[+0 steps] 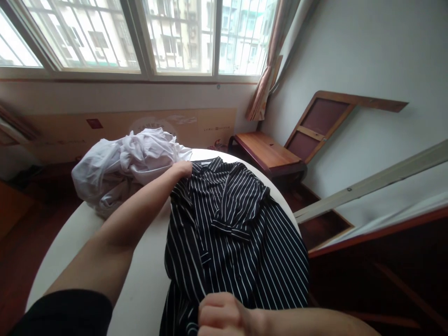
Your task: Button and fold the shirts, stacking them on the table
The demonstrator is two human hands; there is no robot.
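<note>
Lying between left and right fingers (214, 315): striped garment (233, 254).

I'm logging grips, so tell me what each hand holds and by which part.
Both hold the striped garment: the left hand at the shoulder beside the collar, the right hand by cloth toward its near end.

Barred windows (178, 42) along 10 to 12 o'clock, pale buildings (171, 28) beyond. Daylight enters there; lower room dim. Gathered curtain (259, 95) at 1. Plain pale wall (381, 56) at 2 – wooden frame (331, 112) with brown panels leaning on it, low wooden bench (268, 147) just beside. Tan printed board (185, 122) under windows, 11 o'clock. Round white table (140, 284), bare edge toward 7. Reddish-brown floor (12, 280) at 8. Pale bar (374, 179) slanting at 3.
</note>
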